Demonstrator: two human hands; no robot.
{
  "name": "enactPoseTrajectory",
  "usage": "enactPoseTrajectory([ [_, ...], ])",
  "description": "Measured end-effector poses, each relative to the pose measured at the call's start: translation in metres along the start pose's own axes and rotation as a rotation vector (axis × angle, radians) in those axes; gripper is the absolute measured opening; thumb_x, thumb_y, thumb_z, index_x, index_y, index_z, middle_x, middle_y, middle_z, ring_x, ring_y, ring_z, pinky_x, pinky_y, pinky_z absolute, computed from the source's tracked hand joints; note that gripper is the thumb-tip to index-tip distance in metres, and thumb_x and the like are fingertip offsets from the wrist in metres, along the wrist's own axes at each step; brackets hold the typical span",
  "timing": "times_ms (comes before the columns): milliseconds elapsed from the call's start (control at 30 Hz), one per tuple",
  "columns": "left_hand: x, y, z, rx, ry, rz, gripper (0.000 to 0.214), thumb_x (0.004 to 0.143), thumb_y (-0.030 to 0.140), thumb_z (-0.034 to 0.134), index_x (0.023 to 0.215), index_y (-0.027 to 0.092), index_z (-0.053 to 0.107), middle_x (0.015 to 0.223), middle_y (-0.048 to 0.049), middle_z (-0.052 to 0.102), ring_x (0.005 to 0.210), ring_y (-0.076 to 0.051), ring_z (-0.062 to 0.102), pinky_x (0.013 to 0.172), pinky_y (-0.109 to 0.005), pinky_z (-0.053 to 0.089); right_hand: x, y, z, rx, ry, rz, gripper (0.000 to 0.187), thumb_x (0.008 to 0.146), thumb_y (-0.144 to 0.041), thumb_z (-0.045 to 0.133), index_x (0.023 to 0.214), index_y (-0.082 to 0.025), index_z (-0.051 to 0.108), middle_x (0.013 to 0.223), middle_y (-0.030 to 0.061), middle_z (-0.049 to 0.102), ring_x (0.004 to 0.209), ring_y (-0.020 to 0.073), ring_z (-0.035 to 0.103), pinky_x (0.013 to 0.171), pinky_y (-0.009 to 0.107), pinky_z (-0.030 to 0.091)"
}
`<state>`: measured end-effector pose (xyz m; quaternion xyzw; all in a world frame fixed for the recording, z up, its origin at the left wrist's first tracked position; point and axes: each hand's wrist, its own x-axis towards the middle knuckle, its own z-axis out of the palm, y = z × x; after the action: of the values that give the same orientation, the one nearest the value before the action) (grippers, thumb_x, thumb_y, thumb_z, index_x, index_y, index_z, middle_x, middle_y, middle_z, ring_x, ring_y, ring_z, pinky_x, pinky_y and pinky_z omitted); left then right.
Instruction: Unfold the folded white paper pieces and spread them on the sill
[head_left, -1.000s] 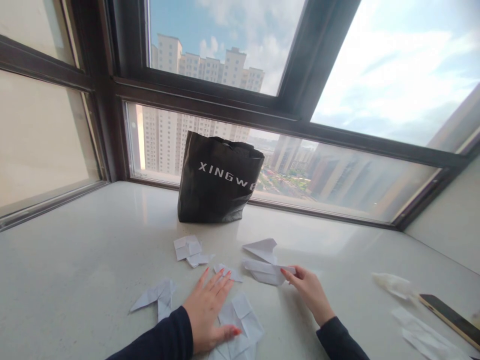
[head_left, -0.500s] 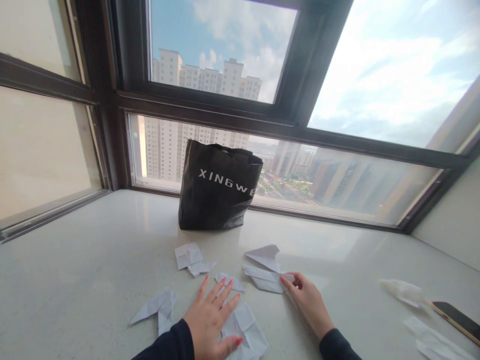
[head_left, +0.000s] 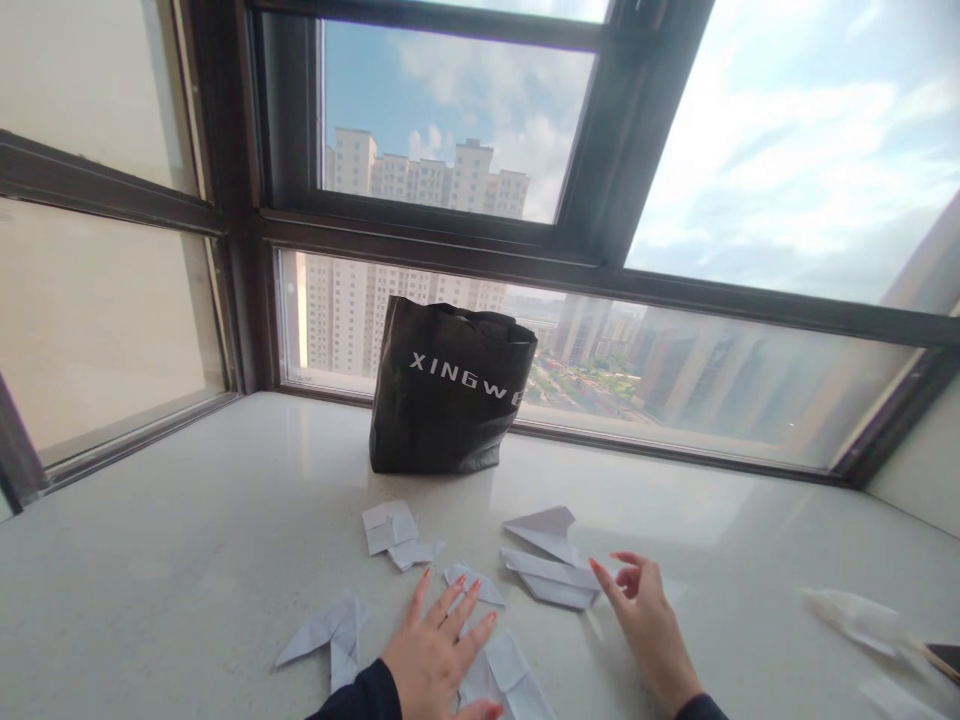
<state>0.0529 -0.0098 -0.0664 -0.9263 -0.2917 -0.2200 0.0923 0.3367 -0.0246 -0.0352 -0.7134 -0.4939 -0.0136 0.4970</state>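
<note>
My left hand (head_left: 436, 650) lies spread, palm down, over a folded sheet of white paper (head_left: 511, 672), hiding part of it. Its fingertips reach a small folded paper piece (head_left: 480, 586). My right hand (head_left: 645, 610) is just right of a long folded paper (head_left: 551, 580), thumb and fingers apart with nothing between them. Behind that piece lies a paper airplane (head_left: 546, 530). Left of my left hand rests an angular folded paper shape (head_left: 330, 632). A square folded paper piece (head_left: 391, 526) with a pointed flap sits farther back.
A black bag (head_left: 450, 400) with white lettering stands by the window at the back. Crumpled white tissue or plastic (head_left: 855, 615) lies at the right, next to a phone (head_left: 946, 660) cut off by the edge. Dark window frames (head_left: 450, 240) border the white ledge (head_left: 150, 580).
My right hand has let go of the long folded paper and drawn away to its right. My left hand stays spread. The whole view has shifted slightly.
</note>
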Motion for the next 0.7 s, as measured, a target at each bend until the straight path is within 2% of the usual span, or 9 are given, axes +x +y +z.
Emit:
enactPoseTrajectory([
  [100,-0.002,-0.003,0.008,0.041,0.036,0.021,0.064,0.081,0.07,0.022,0.125,0.027,0.042,0.132,-0.0078,0.039,0.123,-0.027,0.027,0.099,-0.053,-0.012,-0.002,-0.008,-0.003,0.001,0.018,-0.101,0.038,0.076,-0.054,0.044,0.09,-0.019,0.047,0.064,0.0001,0.05,0.056,0.0184,0.051,0.054,0.032,0.045],
  [200,-0.003,-0.011,0.018,0.074,0.055,0.075,0.064,0.082,0.069,0.025,0.128,0.027,0.039,0.133,-0.0082,0.038,0.123,-0.027,0.027,0.099,-0.052,-0.01,-0.009,-0.025,-0.004,0.007,-0.021,-0.277,0.032,0.081,-0.047,0.041,0.092,-0.019,0.051,0.07,0.0027,0.053,0.062,0.019,0.053,0.058,0.033,0.046],
  [267,-0.004,-0.017,0.024,0.097,0.069,0.144,0.055,0.087,0.06,0.027,0.13,0.026,0.035,0.134,-0.008,0.037,0.123,-0.026,0.028,0.1,-0.05,-0.01,-0.018,-0.041,-0.002,0.017,-0.135,-0.38,0.024,0.084,-0.04,0.042,0.092,-0.021,0.053,0.076,0.0042,0.056,0.07,0.0198,0.056,0.064,0.034,0.048],
  [333,-0.004,-0.021,0.028,0.113,0.079,0.195,0.047,0.092,0.048,0.028,0.133,0.025,0.031,0.134,-0.008,0.036,0.122,-0.026,0.029,0.101,-0.048,-0.01,-0.031,-0.057,0.005,0.022,-0.305,-0.447,0.018,0.084,-0.034,0.045,0.093,-0.023,0.055,0.086,0.0056,0.06,0.083,0.0209,0.058,0.074,0.035,0.049],
  [400,-0.003,-0.022,0.028,0.11,0.07,0.207,0.047,0.092,0.044,0.03,0.134,0.024,0.028,0.134,-0.0087,0.036,0.121,-0.027,0.031,0.102,-0.048,-0.006,-0.046,-0.067,0.017,0.025,-0.454,-0.49,0.022,0.081,-0.03,0.051,0.101,-0.022,0.055,0.098,0.0077,0.062,0.094,0.0223,0.058,0.081,0.035,0.049],
  [533,-0.002,-0.019,0.022,0.074,0.005,0.14,0.047,0.092,0.042,0.033,0.136,0.026,0.023,0.135,-0.0068,0.034,0.122,-0.027,0.031,0.103,-0.049,0.006,-0.067,-0.065,0.048,-0.012,-0.615,-0.6,0.044,0.079,-0.028,0.054,0.121,-0.015,0.048,0.12,0.0144,0.054,0.112,0.0271,0.049,0.091,0.037,0.045],
  [700,-0.002,-0.022,0.028,0.008,-0.063,0.186,0.043,0.092,0.036,0.034,0.134,0.025,0.03,0.133,-0.0078,0.038,0.121,-0.027,0.033,0.103,-0.047,0.011,-0.072,-0.054,0.069,-0.105,-0.672,-0.685,0.045,0.085,-0.028,0.047,0.129,-0.017,0.043,0.128,0.0117,0.048,0.119,0.0262,0.042,0.095,0.039,0.041],
])
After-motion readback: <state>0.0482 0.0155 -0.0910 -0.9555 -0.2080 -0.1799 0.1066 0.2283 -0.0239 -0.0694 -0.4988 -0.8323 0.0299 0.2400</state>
